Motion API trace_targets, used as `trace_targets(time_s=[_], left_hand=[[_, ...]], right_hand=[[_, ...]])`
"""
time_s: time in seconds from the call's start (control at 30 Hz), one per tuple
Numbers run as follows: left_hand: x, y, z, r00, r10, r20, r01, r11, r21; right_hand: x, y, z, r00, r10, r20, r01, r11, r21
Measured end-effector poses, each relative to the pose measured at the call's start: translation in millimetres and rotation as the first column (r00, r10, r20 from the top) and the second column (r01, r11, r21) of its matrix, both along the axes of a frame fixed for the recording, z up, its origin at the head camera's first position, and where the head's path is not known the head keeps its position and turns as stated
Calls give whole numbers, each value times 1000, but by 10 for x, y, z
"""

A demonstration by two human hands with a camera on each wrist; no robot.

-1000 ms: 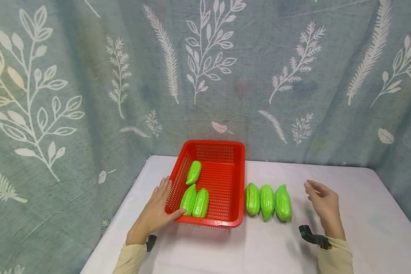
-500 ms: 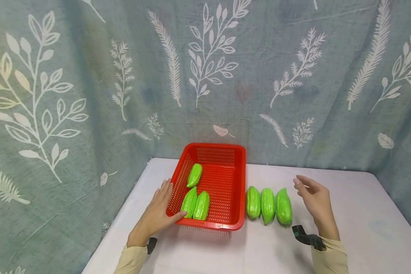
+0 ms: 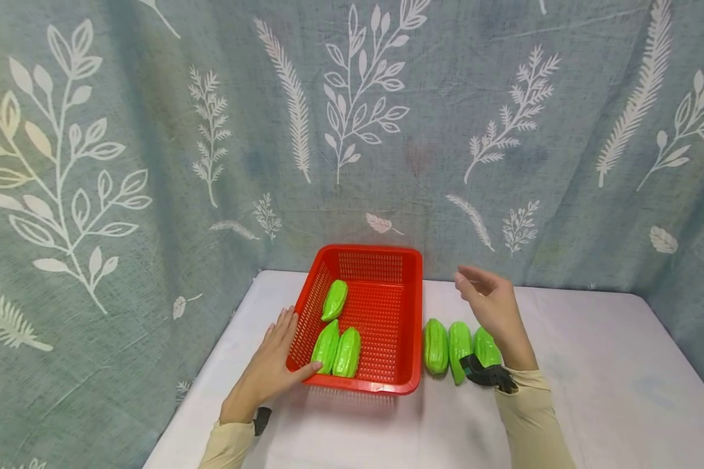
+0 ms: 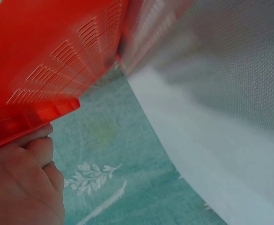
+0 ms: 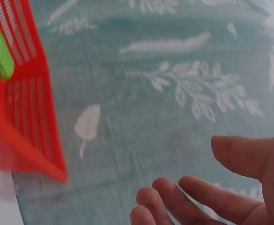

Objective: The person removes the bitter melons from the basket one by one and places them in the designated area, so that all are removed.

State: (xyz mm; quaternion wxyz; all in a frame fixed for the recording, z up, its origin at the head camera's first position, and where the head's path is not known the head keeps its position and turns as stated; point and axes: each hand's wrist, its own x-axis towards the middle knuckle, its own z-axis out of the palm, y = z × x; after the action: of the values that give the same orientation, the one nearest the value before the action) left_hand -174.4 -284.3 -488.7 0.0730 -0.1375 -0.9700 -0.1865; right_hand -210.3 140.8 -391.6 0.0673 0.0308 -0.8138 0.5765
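Hands: left hand (image 3: 268,370) flat vs red basket (image 3: 407,384) rim, right hand (image 3: 489,301) loose, w/ nothing held.

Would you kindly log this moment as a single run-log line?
left hand: rests on red basket rim | right hand: open, empty, above three green gourds on table | three gourds in basket
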Motion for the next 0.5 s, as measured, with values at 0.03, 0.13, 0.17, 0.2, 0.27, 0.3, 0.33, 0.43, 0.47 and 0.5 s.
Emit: trace_targets(time_s=[0.03, 0.13, 0.17, 0.2, 0.27, 0.3, 0.33, 0.43, 0.47, 0.5], left_hand=[[2, -1, 2, 1000, 1, -1, -1, 1000, 1], [6, -4, 3, 1000, 1, 1, -1, 1000, 4], [8, -3, 2, 1000, 0, 1, 0, 1000, 4], [9, -3, 1, 1000, -1, 0, 1, 1000, 5], [11, -3, -4, 1000, 0, 0, 0, 1000, 5], [12, -5, -8, 1000, 1, -2, -1, 1000, 3], [11, -5, -11, 1000, 2, -3, -2, 1000, 3], [8, -6, -17, 1000, 5, -5, -5, 1000, 5], [8, -5, -17, 1000, 4, -7, -4, 1000, 8], [9, -1, -15, 1000, 2, -7, -2, 1000, 11]], right_hand=[[-29, -49, 8, 1000, 14, -6, -14, 1000, -4], [-112, -203, 18, 999, 39, -10, -39, 999, -3], [-138, -254, 22, 999, 48, -6, -48, 999, -9], [-164, -305, 29, 999, 52, 1, -52, 999, -10], [-219, -407, 39, 998, 66, 3, -66, 998, -16], [-243, -458, 45, 997, 75, 5, -74, 997, -21], [-266, -507, 49, 997, 82, 5, -82, 996, -24], [-338, -648, 40, 994, 109, 1, -109, 994, -23], [-358, -693, 34, 993, 116, -2, -116, 993, -18], [-378, -735, 29, 993, 120, -1, -120, 993, -12]])
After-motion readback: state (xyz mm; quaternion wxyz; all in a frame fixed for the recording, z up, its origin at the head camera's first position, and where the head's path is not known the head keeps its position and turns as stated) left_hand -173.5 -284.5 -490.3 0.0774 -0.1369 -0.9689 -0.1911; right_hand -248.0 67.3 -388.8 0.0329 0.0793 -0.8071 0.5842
